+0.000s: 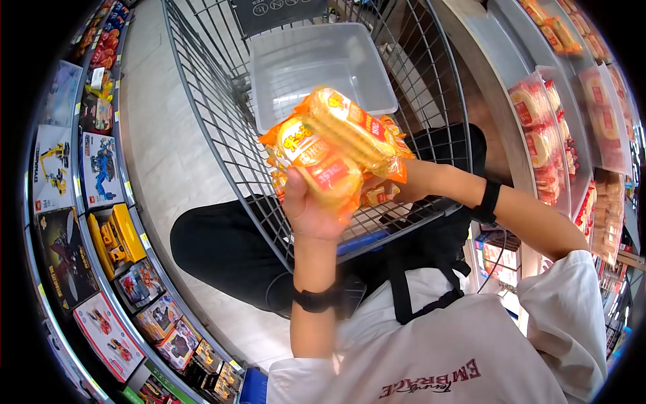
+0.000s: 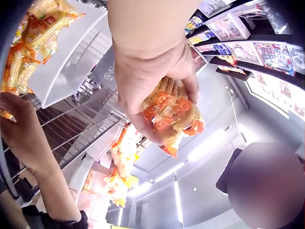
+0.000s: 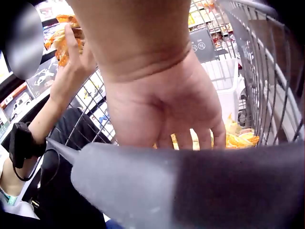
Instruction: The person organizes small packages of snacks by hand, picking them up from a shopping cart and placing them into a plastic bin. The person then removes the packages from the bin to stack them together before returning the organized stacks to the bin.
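Head view, left hand: the left hand [image 1: 306, 205] is raised over the shopping cart [image 1: 222, 128], thumb and fingers clamped round the front cracker pack [image 1: 319, 165].
Head view, second pack: the rear cracker pack [image 1: 353, 128] leans just behind the first, touching it. The right forearm [image 1: 525, 215] ends behind it.
Head view, counts: two packs held up and more orange wrapper below them. There is one clear plastic tub [image 1: 303, 67] in the cart, and a black wrist band [image 1: 314, 298] on each arm.
Head view, surroundings: toy boxes [image 1: 101, 168] are on the left shelves, and shelved cracker packs [image 1: 538, 135] on the right.
Left wrist view: the fingers wrap the front pack from underneath. The right hand [image 2: 21, 124] sits just under the rear pack.
Right wrist view: the right hand's fingers are bent down against orange wrapper. I'd say they grasp the rear pack, though the tips are hidden behind a grey blur. Loose orange packs [image 3: 240, 138] lie in the cart.
Handling: from here the packs look light. The film looks slippery and crinkly, and the crackers inside seem brittle.
Where to hold: I'd take the broad sides across the middle, and not squeeze hard.
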### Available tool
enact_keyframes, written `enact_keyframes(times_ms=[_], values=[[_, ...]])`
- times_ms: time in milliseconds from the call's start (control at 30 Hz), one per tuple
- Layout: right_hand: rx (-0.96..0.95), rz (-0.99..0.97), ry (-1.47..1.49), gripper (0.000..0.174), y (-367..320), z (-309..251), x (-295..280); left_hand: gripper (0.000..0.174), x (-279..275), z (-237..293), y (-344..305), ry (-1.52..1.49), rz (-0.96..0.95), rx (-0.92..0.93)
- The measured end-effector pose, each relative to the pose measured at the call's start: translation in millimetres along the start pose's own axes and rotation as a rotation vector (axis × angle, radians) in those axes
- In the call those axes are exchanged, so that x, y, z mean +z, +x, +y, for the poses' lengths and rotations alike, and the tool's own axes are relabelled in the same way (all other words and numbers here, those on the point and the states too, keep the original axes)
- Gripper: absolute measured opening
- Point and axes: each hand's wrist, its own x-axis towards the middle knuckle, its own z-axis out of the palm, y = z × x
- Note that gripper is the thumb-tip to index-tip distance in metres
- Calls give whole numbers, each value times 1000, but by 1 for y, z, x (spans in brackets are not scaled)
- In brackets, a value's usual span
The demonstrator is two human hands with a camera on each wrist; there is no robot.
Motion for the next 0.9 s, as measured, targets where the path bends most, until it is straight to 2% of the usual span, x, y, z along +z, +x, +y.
enact_keyframes(times_ms=[33, 100, 167, 200, 267, 333, 367, 400, 433, 467, 500, 533, 567, 600, 633, 700, 767, 800, 833, 900], values=[[-6, 31, 17, 38, -7, -10, -10, 84, -3, -1, 0, -1, 3, 5], [-12, 64, 38, 36, -5, -17, -14, 96, -10, -3, 0, -50, 65, 46], [19, -132, 50, 34, 5, -9, -10, 96, -7, -5, 0, 47, 102, 51], [20, -131, 52, 34, 10, -1, 0, 96, -9, -4, 0, 64, 77, 39], [-47, 96, 36, 30, 22, 16, 10, 96, -15, -2, 2, 90, 43, 41], [-58, 57, 48, 30, 4, 2, -14, 95, -19, -1, 2, -114, -31, -18], [-61, 12, 68, 30, -12, -10, -32, 95, -16, -1, 2, -111, -38, -17], [-129, 55, 1, 32, -30, -17, -56, 95, -12, -1, 3, 8, 3, -5], [-65, 82, 200, 37, -58, -42, -92, 95, -9, -1, 4, 128, 45, 11], [-63, 155, 214, 38, -79, -57, -117, 94, -11, 0, 4, 126, 38, -3], [-141, 277, 257, 36, -96, -55, -130, 94, -10, 0, 3, 132, 40, 4], [-208, 301, 374, 39, -112, -54, -145, 94, -9, 0, 3, 174, 52, -14], [-169, 353, 517, 35, -127, -60, -157, 93, -7, 0, 3, 215, 63, -36], [-277, 397, 740, 33, -136, -61, -163, 91, -11, 1, 6, 145, 10, -78], [-304, 401, 965, 31, -145, -62, -167, 91, -12, -1, 6, 149, 8, -86], [-444, 412, 897, 31, -145, -59, -173, 86, -7, -7, 4, 199, 41, -68], [-472, 427, 868, 31, -137, -65, -174, 83, 4, -10, 9, 253, 21, -86], [-496, 434, 830, 31, -131, -69, -174, 80, 8, -12, 10, 298, -2, -95], [-537, 432, 815, 44, -125, -72, -172, 80, 8, -12, 9, 305, 4, -99], [-580, 584, 847, 57, -108, -75, -163, 76, 5, -12, 9, 347, 89, -112]])
